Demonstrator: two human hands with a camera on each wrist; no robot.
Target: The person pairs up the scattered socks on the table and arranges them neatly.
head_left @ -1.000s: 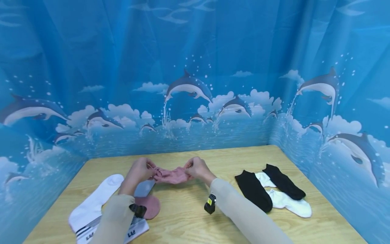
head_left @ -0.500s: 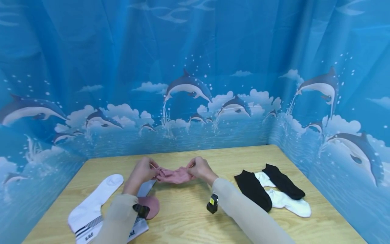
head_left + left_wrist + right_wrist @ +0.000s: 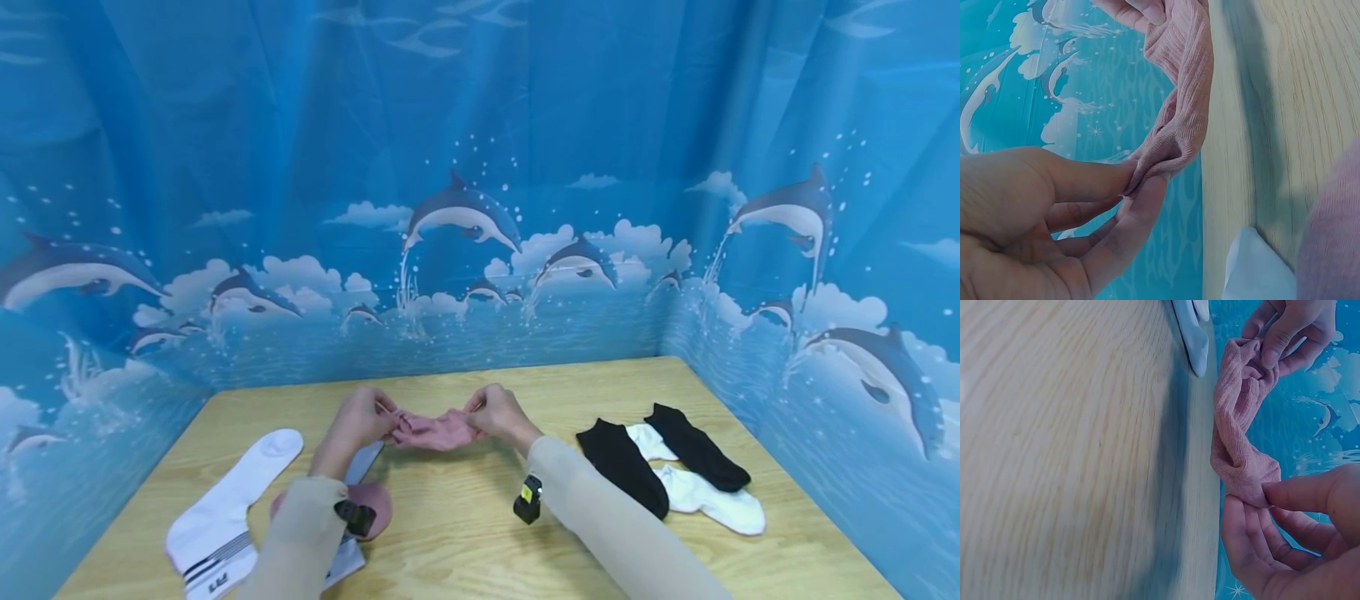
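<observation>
A ribbed pink sock (image 3: 437, 432) hangs slack and slightly twisted between both hands, held above the table. My left hand (image 3: 362, 418) pinches one end of it between thumb and fingers, as the left wrist view shows with the sock (image 3: 1188, 100) bunched at the fingertips. The other end is pinched by my right hand (image 3: 501, 414); in the right wrist view the thumb and fingers of that hand (image 3: 1297, 531) meet on the fabric. Under my left forearm lies a second pink sock (image 3: 377, 504), partly hidden by the sleeve and wrist camera.
Two long white socks with dark stripes lie at the left, one in plain view (image 3: 232, 508), the other (image 3: 347, 562) mostly covered by my left arm. On the right of the wooden table (image 3: 450, 542), black socks (image 3: 622, 467) lie across white socks (image 3: 712, 497). A dolphin-print curtain (image 3: 480, 167) stands behind.
Both hands have shifted slightly to the right with the pink sock still stretched between them. More of the second pink sock shows left of my forearm. The other socks lie unchanged.
</observation>
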